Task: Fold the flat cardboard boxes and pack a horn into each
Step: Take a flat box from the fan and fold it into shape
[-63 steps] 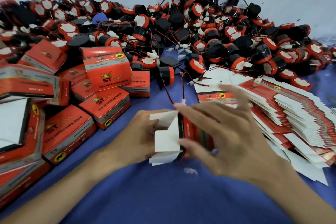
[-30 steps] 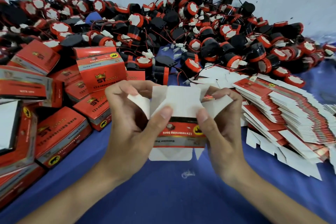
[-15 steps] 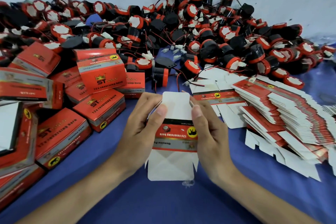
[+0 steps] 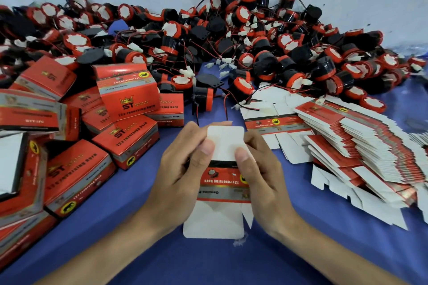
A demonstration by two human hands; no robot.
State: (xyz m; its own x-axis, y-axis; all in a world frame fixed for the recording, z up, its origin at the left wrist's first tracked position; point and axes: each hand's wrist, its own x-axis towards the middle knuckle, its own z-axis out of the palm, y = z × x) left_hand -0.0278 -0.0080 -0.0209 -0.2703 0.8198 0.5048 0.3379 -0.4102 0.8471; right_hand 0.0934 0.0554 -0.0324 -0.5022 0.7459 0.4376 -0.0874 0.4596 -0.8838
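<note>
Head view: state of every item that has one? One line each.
held box: off the table, upper and lower white flaps open
left hand: grips held box's left side, thumb on upper flap
right hand: grips its right side, thumb on upper flap
flat boxes: unfolded, stacked on the right
finished boxes: closed, piled on the left
horns: loose, heaped at the back, unpacked
</note>
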